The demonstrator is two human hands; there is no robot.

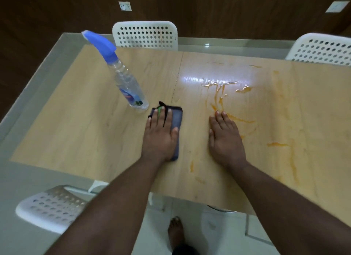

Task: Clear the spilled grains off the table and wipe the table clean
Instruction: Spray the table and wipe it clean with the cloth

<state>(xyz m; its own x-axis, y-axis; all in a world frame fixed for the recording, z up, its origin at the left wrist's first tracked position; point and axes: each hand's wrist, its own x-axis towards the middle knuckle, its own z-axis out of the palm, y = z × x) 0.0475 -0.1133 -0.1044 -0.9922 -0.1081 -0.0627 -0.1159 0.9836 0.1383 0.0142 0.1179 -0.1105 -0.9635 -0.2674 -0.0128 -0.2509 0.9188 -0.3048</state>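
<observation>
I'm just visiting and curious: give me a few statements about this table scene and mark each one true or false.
1. The left hand presses flat on a dark cloth. True.
2. The spray bottle lies tipped over on its side. False: it stands upright, beside the cloth.
3. Orange streaks mark the table near the right hand. True.
4. The right hand holds the spray bottle. False: it rests open on the table, holding nothing.
5. Heaps of grains cover the table. False: no grains show, only smears.

Both forearms are bare with no sleeves, a bare foot [175, 232] shows below, and the fingers [161, 117] carry short nails.
</observation>
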